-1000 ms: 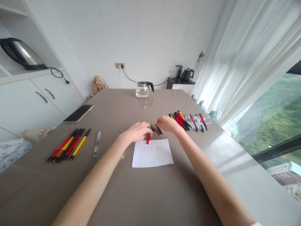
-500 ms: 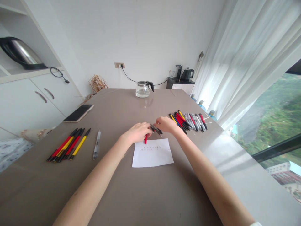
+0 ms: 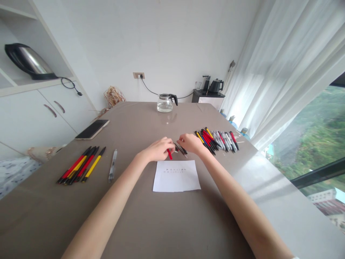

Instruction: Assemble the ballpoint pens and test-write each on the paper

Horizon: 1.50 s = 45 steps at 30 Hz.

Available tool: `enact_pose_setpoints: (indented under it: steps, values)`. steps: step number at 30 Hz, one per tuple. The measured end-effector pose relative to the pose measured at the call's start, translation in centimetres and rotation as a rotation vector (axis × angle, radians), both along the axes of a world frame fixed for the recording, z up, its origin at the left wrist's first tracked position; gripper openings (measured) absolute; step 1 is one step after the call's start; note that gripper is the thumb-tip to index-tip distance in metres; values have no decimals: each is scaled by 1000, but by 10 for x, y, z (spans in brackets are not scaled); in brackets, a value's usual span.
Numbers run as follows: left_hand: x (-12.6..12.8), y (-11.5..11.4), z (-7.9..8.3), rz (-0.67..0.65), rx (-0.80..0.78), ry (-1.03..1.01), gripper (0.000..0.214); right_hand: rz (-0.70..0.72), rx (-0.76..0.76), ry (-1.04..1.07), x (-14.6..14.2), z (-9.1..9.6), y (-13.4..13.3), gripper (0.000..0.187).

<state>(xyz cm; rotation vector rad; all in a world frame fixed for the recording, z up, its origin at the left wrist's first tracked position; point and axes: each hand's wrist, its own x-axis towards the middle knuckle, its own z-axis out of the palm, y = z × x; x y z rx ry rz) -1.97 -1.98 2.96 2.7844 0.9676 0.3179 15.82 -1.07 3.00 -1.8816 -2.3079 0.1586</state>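
Note:
Beyond the paper, my left hand (image 3: 161, 149) is closed with its fingers around a short red pen-like piece (image 3: 169, 154), whose upper end is hidden by the fingertips. My right hand (image 3: 190, 143) is just to the right, its fingers curled and pinched together at the far ends of several dark pens (image 3: 182, 149) lying on the table. Whether it grips one of them is hidden. A white sheet of paper (image 3: 176, 181) with two lines of handwriting lies nearest me, below both hands.
Red, yellow and black pens (image 3: 81, 165) lie grouped at left beside a clear pen (image 3: 113, 166). A mixed row of pens (image 3: 217, 140) lies at right. A phone (image 3: 92, 129) rests at the left edge, and a glass pot (image 3: 164, 104) stands at the far end of the brown table (image 3: 129, 226).
The red piece has turned in my left fingers, from pointing toward the paper to slanting down rightward, and sits slightly farther from the paper. My right hand stays at the dark pens.

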Motion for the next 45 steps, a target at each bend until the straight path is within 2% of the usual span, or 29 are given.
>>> enact_pose_setpoints:
  steps: [3,5,9,11,15,18,21,24,27,31,45]
  values:
    - [-10,4,13,60,33,-175,20,34,93,38,-8,-5,-3,28]
    - [-16,6,18,130,55,-273,18,159,168,60,-17,-11,-7,26]
    - [-22,9,16,223,21,-344,15,448,226,35,-35,-26,-13,24]
    - [-22,11,12,214,0,-351,14,506,233,5,-40,-32,-13,23]
    - [-21,12,9,170,-10,-393,15,493,253,-56,-44,-36,-14,25]
    - [-21,11,10,180,-49,-419,12,449,233,-60,-42,-31,-15,24]
    - [-22,12,10,210,-120,-470,7,320,227,50,-34,-19,-13,24]
    - [-21,15,7,208,-242,-566,21,236,302,241,-21,1,-11,25]
    - [-18,18,2,202,-371,-616,33,298,365,422,-8,22,-11,28]
    - [-12,18,-4,190,-446,-589,35,353,373,509,-2,37,-17,29]
    - [-8,14,-6,151,-488,-549,31,422,344,346,-7,39,-22,29]
